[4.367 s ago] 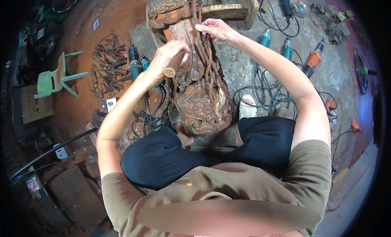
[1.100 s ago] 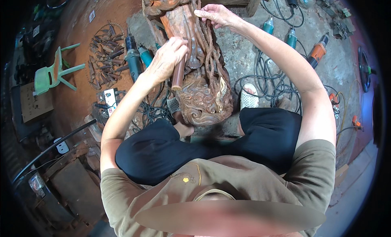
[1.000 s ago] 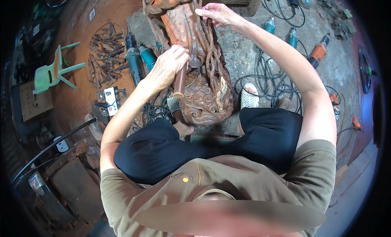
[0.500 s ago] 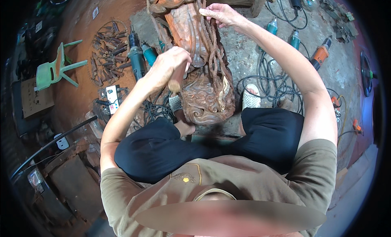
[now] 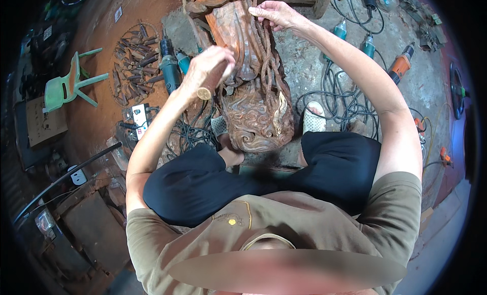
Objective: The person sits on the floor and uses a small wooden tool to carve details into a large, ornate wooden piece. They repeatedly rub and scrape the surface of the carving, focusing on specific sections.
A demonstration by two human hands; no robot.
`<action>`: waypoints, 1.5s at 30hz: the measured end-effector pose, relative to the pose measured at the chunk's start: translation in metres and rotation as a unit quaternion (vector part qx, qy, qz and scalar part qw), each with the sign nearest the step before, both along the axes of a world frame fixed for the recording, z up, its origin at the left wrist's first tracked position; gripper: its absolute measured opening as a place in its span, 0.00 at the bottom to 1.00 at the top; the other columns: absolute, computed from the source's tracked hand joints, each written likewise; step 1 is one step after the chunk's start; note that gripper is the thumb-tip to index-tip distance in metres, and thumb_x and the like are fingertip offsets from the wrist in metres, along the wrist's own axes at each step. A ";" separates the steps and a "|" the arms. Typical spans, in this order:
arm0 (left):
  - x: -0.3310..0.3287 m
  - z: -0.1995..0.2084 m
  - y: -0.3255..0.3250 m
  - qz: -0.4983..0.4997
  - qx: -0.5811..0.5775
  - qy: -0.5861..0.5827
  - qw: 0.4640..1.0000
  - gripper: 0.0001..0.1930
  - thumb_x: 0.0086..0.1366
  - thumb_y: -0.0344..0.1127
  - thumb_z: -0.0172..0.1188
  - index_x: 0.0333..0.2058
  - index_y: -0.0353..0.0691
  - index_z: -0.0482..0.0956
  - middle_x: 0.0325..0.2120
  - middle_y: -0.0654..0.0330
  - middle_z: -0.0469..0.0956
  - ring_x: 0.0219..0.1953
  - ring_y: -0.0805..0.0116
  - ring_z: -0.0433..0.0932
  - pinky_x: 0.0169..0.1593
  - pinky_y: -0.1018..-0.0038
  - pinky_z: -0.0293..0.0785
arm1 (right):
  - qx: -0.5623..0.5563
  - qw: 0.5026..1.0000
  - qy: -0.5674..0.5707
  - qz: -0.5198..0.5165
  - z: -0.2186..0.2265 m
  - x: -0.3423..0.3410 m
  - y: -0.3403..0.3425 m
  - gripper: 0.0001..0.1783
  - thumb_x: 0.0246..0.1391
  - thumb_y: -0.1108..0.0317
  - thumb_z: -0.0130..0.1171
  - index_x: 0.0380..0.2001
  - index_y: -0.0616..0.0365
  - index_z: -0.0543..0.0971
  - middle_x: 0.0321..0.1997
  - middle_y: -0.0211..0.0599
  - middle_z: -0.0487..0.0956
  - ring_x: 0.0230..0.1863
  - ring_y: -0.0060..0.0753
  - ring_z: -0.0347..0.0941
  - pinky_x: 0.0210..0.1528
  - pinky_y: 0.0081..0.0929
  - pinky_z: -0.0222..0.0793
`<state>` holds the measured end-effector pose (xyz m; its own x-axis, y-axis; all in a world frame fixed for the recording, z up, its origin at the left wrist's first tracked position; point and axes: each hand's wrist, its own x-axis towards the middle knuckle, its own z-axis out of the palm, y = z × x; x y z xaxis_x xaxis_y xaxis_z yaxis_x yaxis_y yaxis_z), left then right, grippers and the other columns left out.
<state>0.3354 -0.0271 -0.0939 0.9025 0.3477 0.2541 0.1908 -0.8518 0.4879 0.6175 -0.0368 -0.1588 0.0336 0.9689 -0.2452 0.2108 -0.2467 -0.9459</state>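
Note:
A large reddish-brown wood carving (image 5: 258, 117) lies between my feet and stretches away from me. Swirling relief covers its near end; smoother, paler wood and twisted strands run along the far part. My left hand (image 5: 209, 67) is closed round a thick round wooden stick (image 5: 205, 92), held over the carving's left side with its pale end towards me. At the far right side of the carving, my right hand (image 5: 278, 16) has thumb and fingers drawn together against a twisted strand. Whatever it pinches there is too small to make out.
Many handled carving tools (image 5: 136, 67) lie piled on the left, near a green plastic chair (image 5: 58, 94). Teal power tools (image 5: 170, 69) and a white power strip (image 5: 139, 121) lie closer in. Tangled cables (image 5: 337, 100) and an orange power tool (image 5: 401, 66) are on the right.
My left hand has risen slightly away and to the left, tilting the wooden stick so its round end shows. My right hand stays almost where it was.

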 end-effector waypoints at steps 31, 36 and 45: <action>-0.001 -0.019 0.026 0.057 0.041 -0.043 0.997 0.05 0.60 0.31 0.62 0.35 0.49 0.80 0.43 0.64 0.83 0.47 0.71 0.81 0.67 0.54 0.59 | -0.005 1.000 0.014 -0.013 -0.004 -0.002 0.001 0.28 0.51 0.35 0.62 0.41 0.47 0.79 0.30 0.16 0.76 0.25 0.10 0.61 0.27 0.13 0.63; -0.018 -0.003 0.014 -0.014 -0.051 0.050 0.997 0.05 0.58 0.32 0.64 0.34 0.50 0.80 0.39 0.65 0.84 0.46 0.72 0.81 0.69 0.49 0.54 | -0.011 1.000 0.020 -0.002 0.001 0.002 -0.001 0.29 0.52 0.35 0.62 0.42 0.48 0.79 0.31 0.17 0.76 0.25 0.09 0.62 0.27 0.14 0.65; 0.015 -0.017 0.059 0.130 -0.008 -0.139 0.982 0.07 0.62 0.37 0.63 0.37 0.44 0.81 0.43 0.59 0.83 0.48 0.67 0.80 0.63 0.59 0.61 | 0.002 0.999 0.032 -0.011 0.000 -0.001 -0.002 0.33 0.46 0.30 0.63 0.38 0.48 0.78 0.31 0.20 0.78 0.27 0.11 0.65 0.29 0.16 0.65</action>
